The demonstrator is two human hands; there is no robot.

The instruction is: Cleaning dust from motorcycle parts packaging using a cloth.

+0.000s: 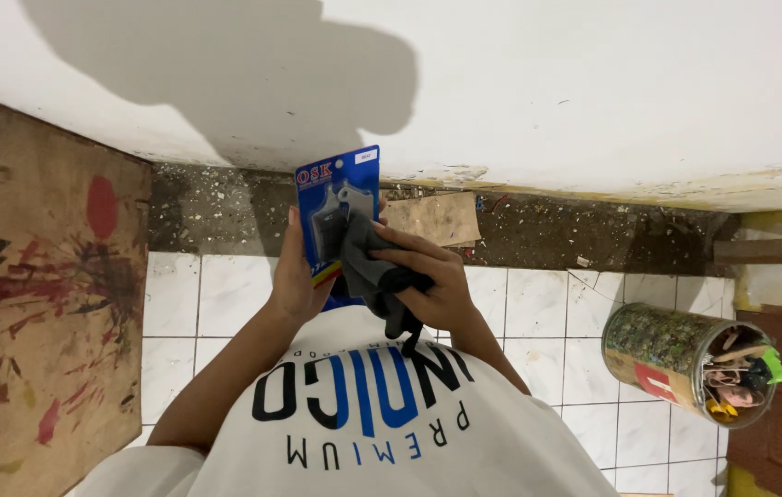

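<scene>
Head view: we hold a blue blister pack (336, 216) of brake pads upright before the white wall (593, 83), left hand (294, 285) clasping its stiff card edge, right hand (437, 281) closed on a limp dark cloth (374, 271) against its slick, likely light plastic front.

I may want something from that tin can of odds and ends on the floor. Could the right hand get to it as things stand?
Probably not at once: the right hand is holding a dark cloth against the blue blister pack. The tin can lies on that side, with bare tiles between.
</scene>
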